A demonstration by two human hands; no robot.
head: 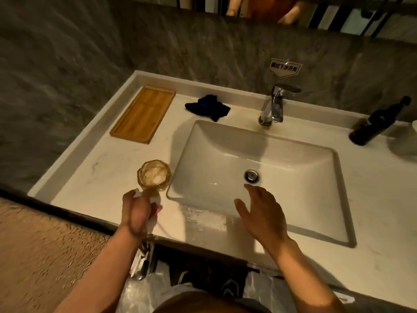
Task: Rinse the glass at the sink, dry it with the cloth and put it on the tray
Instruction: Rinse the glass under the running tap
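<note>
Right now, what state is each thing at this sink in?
glass: upright on the counter left of the basin, held low down by the left hand.
right hand: open, empty, over the basin's near edge.
tap: no water running.
basin: no standing water visible.
cloth: crumpled on the counter, untouched.
tray: holds nothing.
dark bottle: upright, capped.

The left hand [136, 210] grips an amber faceted glass [154, 173] at lower centre-left, on the pale countertop [94, 168] just left of the white sink [293, 199]. The right hand [262, 213] hovers open over the basin's near edge. A bamboo tray [126, 129] lies upper left; a dark blue cloth [208, 107] sits between it and the chrome faucet [274, 105]. A dark bottle [376, 123] stands at right.
</note>
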